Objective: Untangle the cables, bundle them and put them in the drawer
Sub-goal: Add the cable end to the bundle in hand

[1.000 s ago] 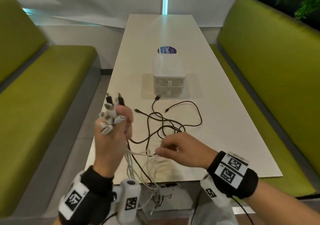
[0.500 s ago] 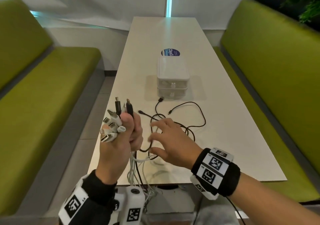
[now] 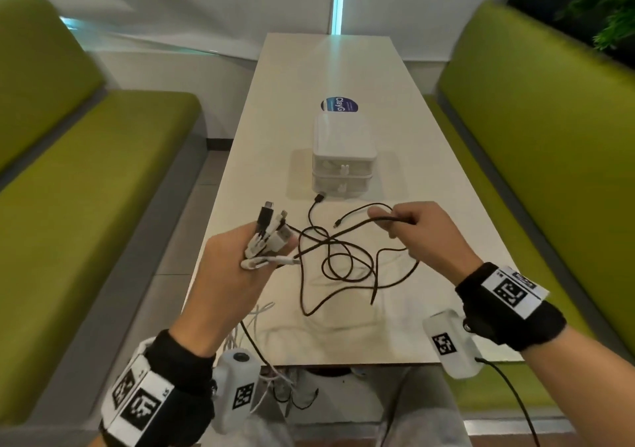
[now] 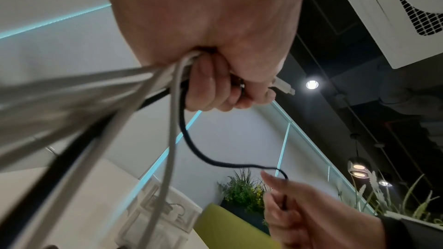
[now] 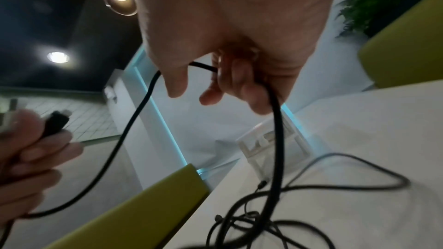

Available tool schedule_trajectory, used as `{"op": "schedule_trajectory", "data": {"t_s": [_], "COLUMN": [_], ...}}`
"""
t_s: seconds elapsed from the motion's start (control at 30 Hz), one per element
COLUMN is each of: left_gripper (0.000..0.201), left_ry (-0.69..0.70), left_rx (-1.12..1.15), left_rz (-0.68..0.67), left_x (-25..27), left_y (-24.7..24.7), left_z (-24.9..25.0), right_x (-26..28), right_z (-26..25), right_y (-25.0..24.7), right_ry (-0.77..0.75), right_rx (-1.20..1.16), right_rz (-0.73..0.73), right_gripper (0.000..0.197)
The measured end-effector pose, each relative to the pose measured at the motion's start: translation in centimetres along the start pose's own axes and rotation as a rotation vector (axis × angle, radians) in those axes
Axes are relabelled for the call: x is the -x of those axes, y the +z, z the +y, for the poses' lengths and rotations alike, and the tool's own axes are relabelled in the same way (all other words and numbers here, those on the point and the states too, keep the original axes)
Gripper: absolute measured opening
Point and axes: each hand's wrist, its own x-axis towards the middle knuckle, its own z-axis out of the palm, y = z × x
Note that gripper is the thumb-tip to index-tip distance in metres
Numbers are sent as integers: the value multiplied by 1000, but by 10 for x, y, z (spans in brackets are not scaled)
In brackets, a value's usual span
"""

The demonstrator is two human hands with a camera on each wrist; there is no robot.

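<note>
My left hand (image 3: 240, 275) is raised over the table's near left edge and grips a bunch of cable ends (image 3: 271, 237), black and white plugs sticking up from the fist (image 4: 215, 86). White cables (image 4: 167, 139) hang from it below the table edge. My right hand (image 3: 422, 230) is lifted over the table's middle and holds a black cable (image 3: 347, 230) in curled fingers (image 5: 239, 82); that cable runs across to the left hand. More black cable (image 3: 343, 268) lies in tangled loops on the white table (image 3: 446, 309). Behind them stands a small white two-drawer box (image 3: 342, 161), both drawers closed.
Green benches (image 3: 86, 189) (image 3: 549, 137) flank the long table on both sides. A round blue sticker (image 3: 339, 104) lies beyond the drawer box. Loose cable ends (image 3: 292, 388) dangle under the table's near edge by my knees. Plants (image 3: 601, 7) stand at the far right.
My right hand went from spread fingers over the tangle to holding a black cable, lifting it up and to the right. The left hand has tilted a little, still holding the plugs.
</note>
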Motion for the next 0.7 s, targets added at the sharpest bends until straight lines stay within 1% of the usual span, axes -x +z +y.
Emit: {"op": "schedule_trajectory", "data": {"t_s": [0.03,0.13,0.17,0.23,0.27,0.33,0.4,0.43,0.53,0.57,0.6,0.63,0.7], "left_gripper": [26,31,35,40,41,36,25,26,48,52,51,46,23], "left_ry": [11,78,103,122,124,131,141,143,130,119,114,120,132], "left_rx": [3,-6,-11,12,29,48,-15,-62,-134,-142,-161,-191,-237], "left_rz": [-1,34,49,57,47,4,-35,-45,-75,-92,-110,-121,-95], "left_x": [-1,-5,-7,-10,-12,-14,-16,-16,-15,-15,-15,-15,-15], "left_y": [3,11,14,21,25,33,39,40,40,39,38,38,34], "left_z": [1,4,6,12,13,16,15,16,16,17,17,17,16], "right_x": [1,4,5,7,8,12,16,17,19,21,23,24,26], "right_z": [-5,-20,-24,-29,-32,-37,-39,-38,-31,-28,-25,-23,-18], "right_y": [-1,3,6,11,13,18,17,16,15,16,18,20,21], "right_ry": [-61,-184,-219,-327,-393,-508,-562,-573,-516,-501,-486,-467,-416], "right_rx": [13,30,33,103,157,204,175,176,194,183,159,130,83], "right_rz": [3,-79,-113,-140,-146,-168,-182,-191,-275,-301,-323,-333,-306], "right_gripper": [52,10,5,19,23,22,17,17,14,14,14,12,9]}}
